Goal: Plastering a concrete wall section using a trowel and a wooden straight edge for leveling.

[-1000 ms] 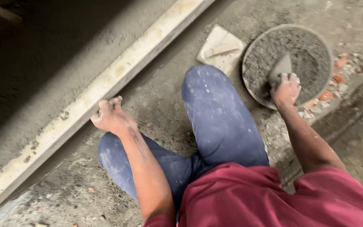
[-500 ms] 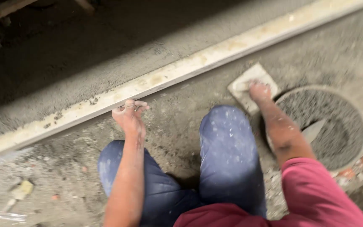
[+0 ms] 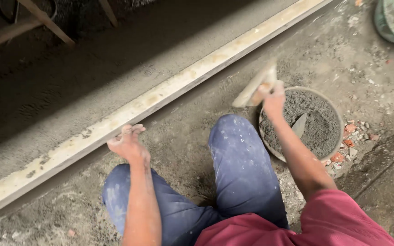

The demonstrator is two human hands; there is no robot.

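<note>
Across the frame from lower left to upper right runs a pale straightedge rail [image 3: 160,98], bordering grey screeded mortar [image 3: 69,77] above it. Right of centre sits a round mortar pan [image 3: 318,93] with a trowel [image 3: 299,125] lying in it. Right hand [image 3: 273,96] grips a wooden float [image 3: 254,89], blurred, raised over the pan's left rim, long axis tilted up-right, roughly parallel to the rail and just below it. Left hand [image 3: 127,142] is empty, fingers loosely spread, touching the rail's near edge; it's the nearer hand.
</note>
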